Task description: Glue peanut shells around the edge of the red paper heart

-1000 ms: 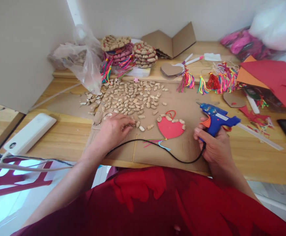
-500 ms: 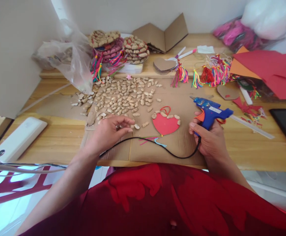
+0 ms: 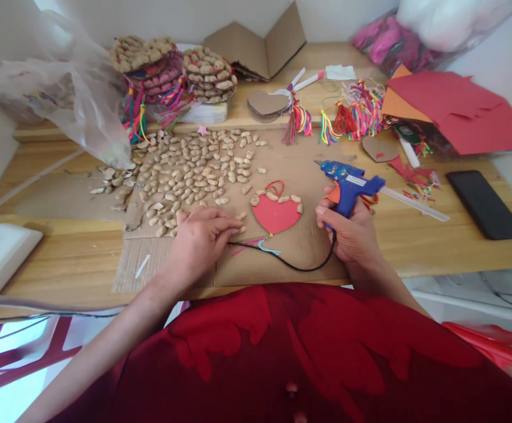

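My right hand (image 3: 348, 229) is wrapped round a blue glue gun (image 3: 348, 188), its nozzle pointing left and a clear glue stick out of its back. My left hand (image 3: 205, 238) is low over the cardboard, fingers pressed together beside a couple of peanuts; what the fingertips hold, if anything, is hidden. Between the hands lies a red heart (image 3: 278, 214) with peanuts along its top edge, a red loop above and thin coloured strings at its tip. Loose peanuts (image 3: 189, 167) spread behind my left hand. The black cord (image 3: 300, 268) curves in front of the heart.
Stacked peanut-covered pieces (image 3: 209, 73), cardboard hearts (image 3: 268, 104) and coloured tassels (image 3: 364, 111) line the back shelf. Red sheets (image 3: 467, 111) and a black phone (image 3: 485, 204) are at the right. A white power bank (image 3: 4, 258) and a plastic bag (image 3: 84, 111) are at the left.
The view has shifted, so the table things appear further left. My left hand has moved nearer the heart's strings, and its fingers have closed together. My right hand still holds the glue gun.
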{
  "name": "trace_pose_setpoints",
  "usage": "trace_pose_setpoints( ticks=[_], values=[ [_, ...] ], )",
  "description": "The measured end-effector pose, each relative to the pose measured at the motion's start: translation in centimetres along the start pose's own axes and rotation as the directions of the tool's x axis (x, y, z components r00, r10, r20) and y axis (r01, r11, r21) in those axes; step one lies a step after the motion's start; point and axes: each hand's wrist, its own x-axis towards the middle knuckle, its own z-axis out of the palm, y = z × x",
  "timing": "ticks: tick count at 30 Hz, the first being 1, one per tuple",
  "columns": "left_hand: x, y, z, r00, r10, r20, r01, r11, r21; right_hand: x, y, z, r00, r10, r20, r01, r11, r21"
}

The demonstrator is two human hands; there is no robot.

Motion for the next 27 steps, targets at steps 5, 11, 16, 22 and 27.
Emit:
trace_pose_setpoints(
  ticks=[5,11,16,22,27],
  values=[
    [-0.5,-0.6,-0.2,0.994,-0.009,-0.107,0.016,0.998,0.066,0.0,0.2,0.0,1.000,-0.010,0.017,0.010,0.999,0.045],
    [-0.7,-0.4,-0.1,0.994,0.049,-0.098,-0.038,0.993,0.112,0.1,0.3,-0.1,1.000,-0.008,0.011,0.007,0.998,0.058],
    [-0.4,0.2,-0.2,0.995,0.085,-0.056,-0.071,0.974,0.214,0.0,0.3,-0.2,1.000,-0.010,0.009,0.010,0.998,0.054],
    [0.1,0.8,0.2,0.995,0.094,-0.032,-0.084,0.966,0.244,0.0,0.2,-0.1,1.000,-0.015,0.009,0.014,0.998,0.061],
    [0.4,1.0,0.1,0.992,0.110,-0.061,-0.092,0.966,0.242,0.0,0.4,-0.3,1.000,-0.006,0.015,0.006,0.998,0.059]
  ],
)
